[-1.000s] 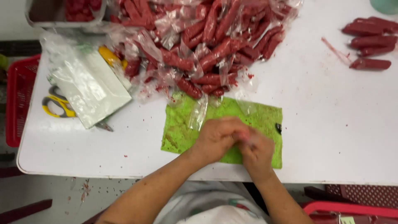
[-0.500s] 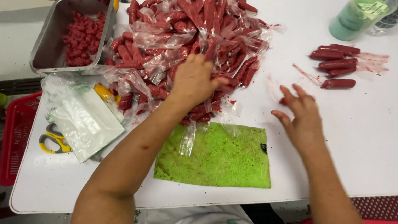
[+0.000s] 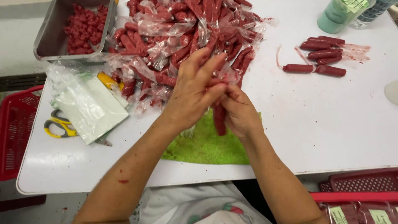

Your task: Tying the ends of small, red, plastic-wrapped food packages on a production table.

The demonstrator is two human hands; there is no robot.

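A person is standing at a white table (image 3: pixel 323 137), both hands meeting above a green cloth (image 3: pixel 207 147). The left hand (image 3: pixel 195 89) is pinching clear wrapping at the top of a red sausage (image 3: pixel 219 118), fingers partly spread. The right hand (image 3: pixel 238 112) is closing around the same sausage, which is hanging upright between the hands. Just behind them, a big pile (image 3: pixel 182 37) of wrapped sausages is waiting, so most of the work seems left. Well apart on the right, a few bare sausages (image 3: pixel 321 56) are lying together, seemingly done. On the left, a metal tray (image 3: pixel 49 39) is holding red pieces, near yellow scissors (image 3: pixel 58 124) and a stack of bags (image 3: pixel 89 108).
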